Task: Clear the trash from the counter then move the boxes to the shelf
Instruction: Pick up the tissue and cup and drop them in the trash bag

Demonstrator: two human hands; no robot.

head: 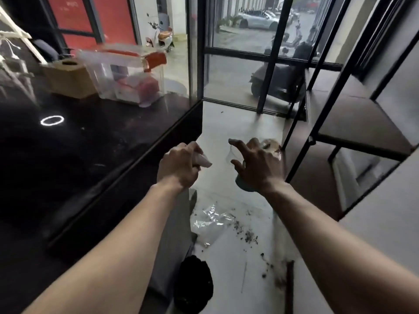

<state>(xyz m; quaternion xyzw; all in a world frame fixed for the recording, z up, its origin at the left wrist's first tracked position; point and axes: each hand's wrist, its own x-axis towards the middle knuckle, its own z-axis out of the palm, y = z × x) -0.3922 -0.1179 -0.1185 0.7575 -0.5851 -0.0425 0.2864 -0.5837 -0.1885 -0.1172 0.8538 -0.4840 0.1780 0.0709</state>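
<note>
My left hand [179, 166] is closed on a crumpled white paper scrap [204, 160], held just past the black counter's [95, 141] right edge, over the floor. My right hand [258, 164] hovers beside it with fingers spread, holding a clear plastic cup [269, 146] with brownish residue; a teal object [243, 183] shows under the palm. On the counter's far end stand a brown cardboard box [70, 79] and a clear plastic box with red lid [127, 75]. The black metal shelf [353, 123] stands to the right.
On the white floor lie a crumpled clear plastic bag [209, 220], scattered dark crumbs [247, 234] and a black object [195, 282] near my feet. Glass walls with black frames [269, 55] close off the far end; scooters stand outside.
</note>
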